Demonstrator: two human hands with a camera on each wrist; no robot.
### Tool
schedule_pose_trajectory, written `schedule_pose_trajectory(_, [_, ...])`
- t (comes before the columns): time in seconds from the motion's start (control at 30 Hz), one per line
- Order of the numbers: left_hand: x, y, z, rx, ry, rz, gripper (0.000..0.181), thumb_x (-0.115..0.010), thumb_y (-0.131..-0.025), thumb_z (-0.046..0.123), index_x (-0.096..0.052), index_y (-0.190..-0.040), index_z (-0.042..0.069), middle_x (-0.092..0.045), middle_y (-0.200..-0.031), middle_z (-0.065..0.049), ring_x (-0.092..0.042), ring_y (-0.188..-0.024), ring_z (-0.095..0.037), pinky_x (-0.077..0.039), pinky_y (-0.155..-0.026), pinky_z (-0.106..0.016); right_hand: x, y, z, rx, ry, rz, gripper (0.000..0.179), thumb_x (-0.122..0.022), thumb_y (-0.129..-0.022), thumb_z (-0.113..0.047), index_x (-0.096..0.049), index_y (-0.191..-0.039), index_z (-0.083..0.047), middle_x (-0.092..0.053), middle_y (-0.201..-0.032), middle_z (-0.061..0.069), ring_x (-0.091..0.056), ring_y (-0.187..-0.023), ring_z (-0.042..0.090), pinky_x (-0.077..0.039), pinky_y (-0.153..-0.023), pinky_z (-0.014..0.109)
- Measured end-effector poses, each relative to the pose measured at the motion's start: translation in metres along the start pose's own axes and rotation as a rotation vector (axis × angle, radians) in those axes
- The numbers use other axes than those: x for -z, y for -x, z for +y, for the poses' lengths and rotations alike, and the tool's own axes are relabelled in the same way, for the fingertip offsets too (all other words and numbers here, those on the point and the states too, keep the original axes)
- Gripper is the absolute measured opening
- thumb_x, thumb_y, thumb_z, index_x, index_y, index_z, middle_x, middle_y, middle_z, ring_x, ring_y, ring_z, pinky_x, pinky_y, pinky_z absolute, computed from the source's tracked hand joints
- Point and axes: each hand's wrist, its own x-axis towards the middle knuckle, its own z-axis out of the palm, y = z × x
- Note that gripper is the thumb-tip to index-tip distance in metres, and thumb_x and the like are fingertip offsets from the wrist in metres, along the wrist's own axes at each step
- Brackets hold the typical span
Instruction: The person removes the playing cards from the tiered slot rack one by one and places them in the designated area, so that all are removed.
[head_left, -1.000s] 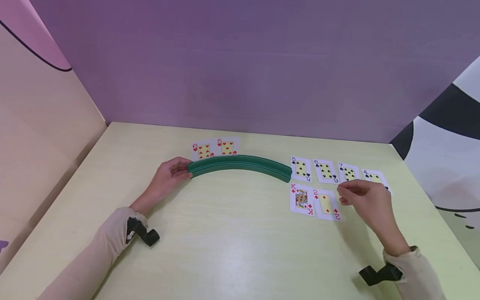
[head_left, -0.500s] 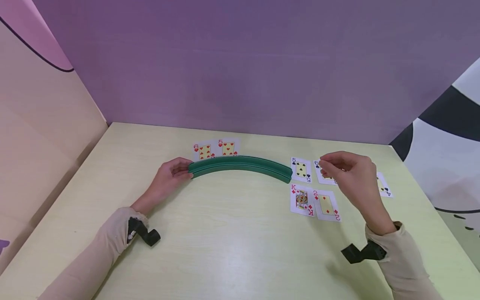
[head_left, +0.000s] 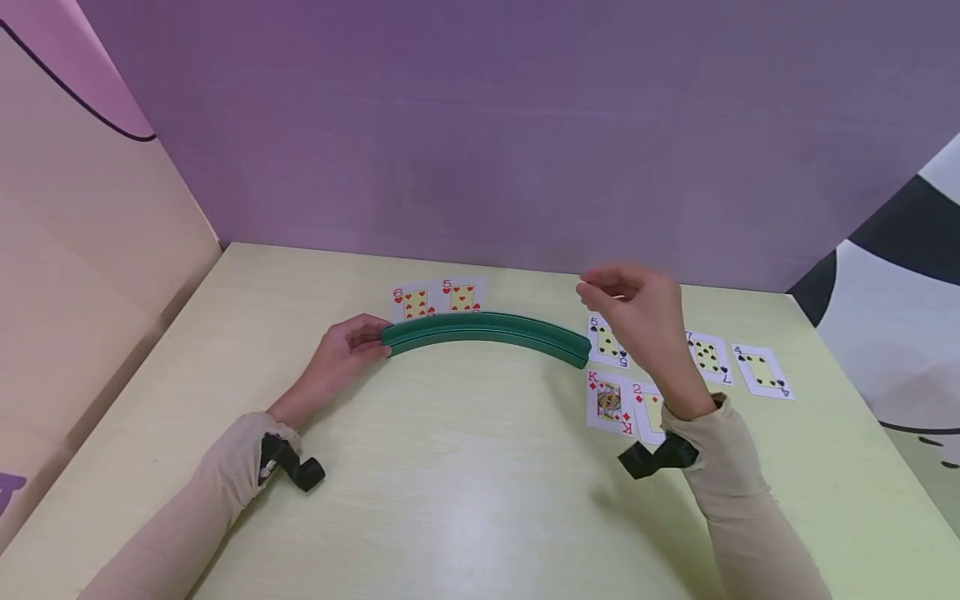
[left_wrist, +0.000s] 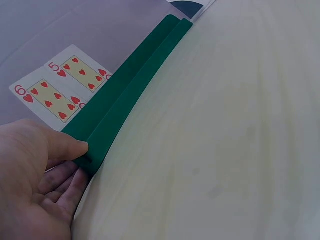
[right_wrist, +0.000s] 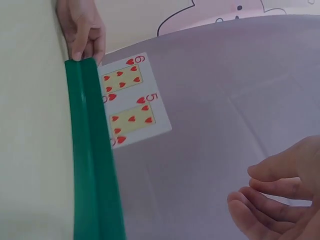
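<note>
A curved green playing card holder [head_left: 487, 327] stands on the table, with the six of hearts [left_wrist: 47, 102] and five of hearts [left_wrist: 77, 70] upright in its left part. My left hand [head_left: 347, 348] pinches the holder's left end between thumb and fingers. Over the holder's right end, raised above the table, is my right hand [head_left: 633, 312]. Its fingers are loosely bent near the thumb, and the right wrist view of this hand [right_wrist: 280, 192] shows no card in it. Below it lies the five of spades [head_left: 606, 342]; the six of spades is hidden behind the hand.
Face up at the right lie the seven of spades [head_left: 708, 358] and four of spades [head_left: 762, 371]. Nearer me are the king of diamonds [head_left: 609, 402] and the two of diamonds [head_left: 649, 412], partly covered by the right wrist. A purple wall [head_left: 487, 150] stands behind the table.
My right hand has moved left and up from near the seven and four of spades to above the holder's right end. My left hand keeps its grip on the card holder.
</note>
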Motion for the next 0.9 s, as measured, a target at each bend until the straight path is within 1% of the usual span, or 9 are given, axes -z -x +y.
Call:
schedule_pose_trajectory(0.1, [0.0,0.0,0.0,-0.005,0.01,-0.001,0.036,-0.067,-0.091,-0.006,-0.058,-0.126,-0.007,-0.062,-0.123,-0.025,-0.062,-0.112,-0.034,-0.055,-0.091,-0.019,-0.011,-0.01,-0.007,0.026,-0.013,-0.006,0.023,-0.07,-0.095,-0.021,-0.074,-0.108,-0.004,-0.073,-0.102,0.011,-0.066,-0.085,0.014,-0.053,-0.075,0.015])
schedule_pose_trajectory(0.17, [0.0,0.001,0.0,-0.008,0.015,0.0,0.036,-0.067,-0.09,-0.006,-0.058,-0.126,-0.007,-0.062,-0.123,-0.026,-0.062,-0.112,-0.034,-0.055,-0.091,-0.019,-0.018,-0.016,-0.013,0.028,-0.023,-0.011,0.023,-0.07,-0.094,-0.021,-0.074,-0.109,-0.004,-0.073,-0.104,0.011,-0.065,-0.089,0.018,-0.052,-0.076,0.016])
schedule_pose_trajectory(0.27, [-0.001,0.002,-0.001,-0.009,0.018,0.003,0.036,-0.067,-0.09,-0.006,-0.058,-0.126,-0.007,-0.062,-0.123,-0.026,-0.062,-0.112,-0.034,-0.055,-0.091,-0.019,-0.027,-0.024,-0.022,0.04,-0.048,-0.015,0.022,-0.071,-0.093,-0.019,-0.075,-0.109,-0.004,-0.073,-0.105,0.011,-0.067,-0.09,0.019,-0.054,-0.078,0.019])
schedule_pose_trajectory(0.4, [-0.004,0.002,0.001,-0.007,0.017,0.001,0.036,-0.067,-0.091,-0.006,-0.059,-0.125,-0.006,-0.063,-0.123,-0.024,-0.062,-0.112,-0.033,-0.055,-0.091,-0.02,-0.04,-0.029,-0.027,0.083,-0.062,-0.033,0.02,-0.071,-0.093,-0.015,-0.074,-0.109,-0.003,-0.073,-0.104,0.011,-0.068,-0.091,0.022,-0.057,-0.083,0.027])
schedule_pose_trajectory(0.5, [-0.006,0.002,0.004,-0.008,0.014,-0.004,0.036,-0.068,-0.091,-0.005,-0.059,-0.126,-0.005,-0.063,-0.123,-0.023,-0.062,-0.113,-0.033,-0.055,-0.093,-0.021,-0.049,-0.03,-0.023,0.095,-0.069,-0.069,0.02,-0.072,-0.092,-0.013,-0.073,-0.109,-0.002,-0.072,-0.104,0.012,-0.067,-0.092,0.023,-0.058,-0.086,0.034])
schedule_pose_trajectory(0.6, [-0.007,0.001,0.004,-0.002,0.006,-0.006,0.036,-0.068,-0.091,-0.004,-0.059,-0.126,-0.005,-0.063,-0.124,-0.023,-0.062,-0.114,-0.033,-0.055,-0.093,-0.021,-0.058,-0.031,-0.017,0.07,-0.084,-0.131,0.021,-0.072,-0.092,-0.012,-0.072,-0.11,-0.002,-0.071,-0.106,0.014,-0.066,-0.095,0.025,-0.058,-0.088,0.038])
schedule_pose_trajectory(0.7, [-0.007,0.001,0.004,0.004,0.003,0.001,0.036,-0.068,-0.09,-0.005,-0.059,-0.125,-0.005,-0.063,-0.123,-0.023,-0.062,-0.113,-0.033,-0.055,-0.092,-0.02,-0.067,-0.033,-0.011,0.035,-0.087,-0.199,0.024,-0.072,-0.092,-0.012,-0.07,-0.113,-0.001,-0.069,-0.111,0.016,-0.064,-0.102,0.028,-0.056,-0.092,0.04])
schedule_pose_trajectory(0.83, [-0.006,0.001,0.005,0.002,-0.001,0.002,0.036,-0.068,-0.09,-0.006,-0.06,-0.125,-0.005,-0.063,-0.122,-0.023,-0.063,-0.113,-0.033,-0.056,-0.091,-0.021,-0.076,-0.034,-0.006,-0.008,-0.064,-0.279,0.03,-0.071,-0.093,-0.013,-0.067,-0.12,-0.001,-0.065,-0.119,0.017,-0.061,-0.11,0.029,-0.054,-0.097,0.042])
schedule_pose_trajectory(0.9, [-0.005,0.0,0.005,-0.001,-0.006,0.0,0.036,-0.068,-0.09,-0.006,-0.059,-0.125,-0.005,-0.063,-0.122,-0.023,-0.063,-0.112,-0.033,-0.056,-0.091,-0.021,-0.08,-0.032,-0.006,-0.028,-0.041,-0.317,0.031,-0.071,-0.093,-0.014,-0.066,-0.121,-0.002,-0.064,-0.121,0.016,-0.061,-0.111,0.03,-0.054,-0.097,0.043])
